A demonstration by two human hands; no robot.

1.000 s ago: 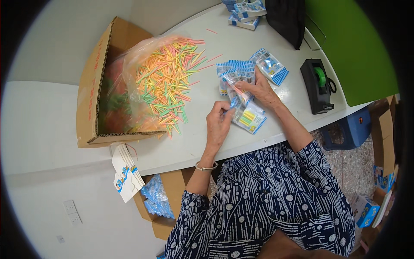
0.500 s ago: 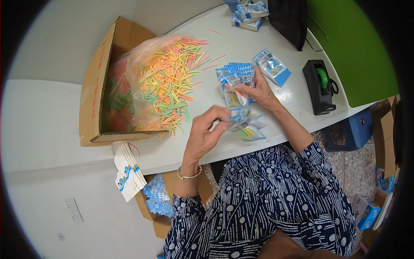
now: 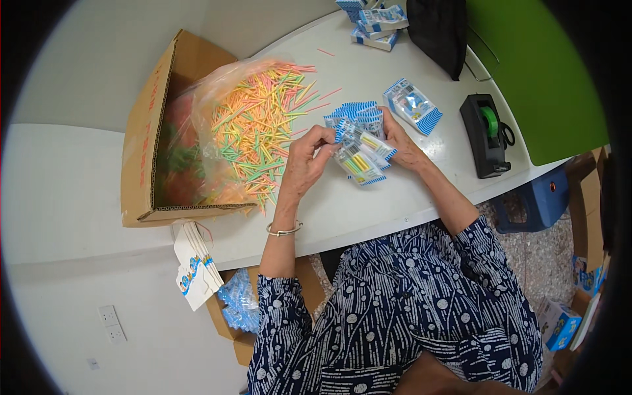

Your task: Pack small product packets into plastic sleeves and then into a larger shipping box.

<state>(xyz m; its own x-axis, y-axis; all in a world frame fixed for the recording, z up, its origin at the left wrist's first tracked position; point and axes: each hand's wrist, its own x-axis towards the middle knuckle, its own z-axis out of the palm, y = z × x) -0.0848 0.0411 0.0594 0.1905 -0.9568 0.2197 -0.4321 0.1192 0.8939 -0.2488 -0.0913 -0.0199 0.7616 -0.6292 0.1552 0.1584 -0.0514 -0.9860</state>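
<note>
Pinched by its top edge, a small clear packet with blue stripes (image 3: 359, 163) hangs from my left hand (image 3: 307, 158); yellow-green sticks show through it. My right hand (image 3: 403, 146) is closed around a bunch of similar striped packets (image 3: 362, 113), just behind the first one. The packets overlap, so I cannot make out where one ends and another begins. Beyond my right hand, a larger blue-and-white packet (image 3: 413, 105) lies on the white table (image 3: 316, 227). Left of my hands, a heap of thin pink, yellow, orange and green sticks (image 3: 253, 125) spills from a clear bag.
The bag lies in a tipped cardboard box (image 3: 148, 131) at the left. A black tape dispenser (image 3: 484, 141) stands at the right, near a black bag (image 3: 441, 33). Blue-and-white packs (image 3: 378, 26) are piled at the back. Folded white cartons (image 3: 197, 266) hang at the near left edge.
My left hand has moved up and away from me, bringing its packet in front of the bunch in my right hand. The right hand has shifted only slightly.
</note>
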